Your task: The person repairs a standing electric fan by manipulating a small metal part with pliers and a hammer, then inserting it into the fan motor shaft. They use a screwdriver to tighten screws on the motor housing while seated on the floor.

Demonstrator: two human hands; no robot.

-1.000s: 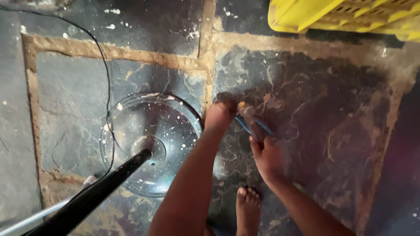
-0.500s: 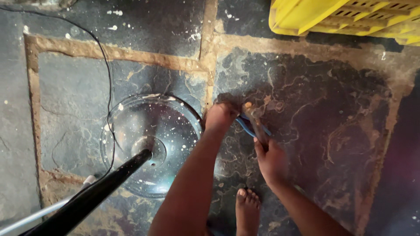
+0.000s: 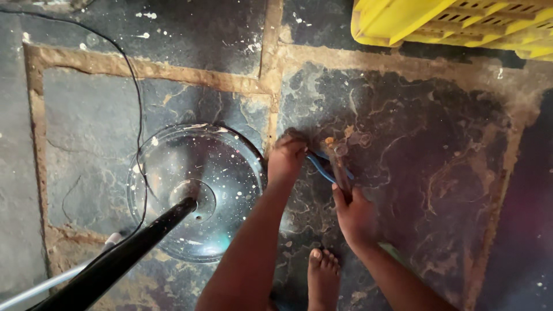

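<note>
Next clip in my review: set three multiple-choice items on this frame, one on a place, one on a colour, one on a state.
1. Where is the yellow crate?
A. top right
B. bottom left
C. centre

2. What colour are the handles of the pliers?
A. red
B. blue
C. green

3. What is the right hand doing?
A. lying flat on the floor
B. gripping the pliers
C. lifting the crate

A: it lies at the upper right edge.
B: blue grips show between the left hand and the right.
B: its fingers close on the tool.
</note>
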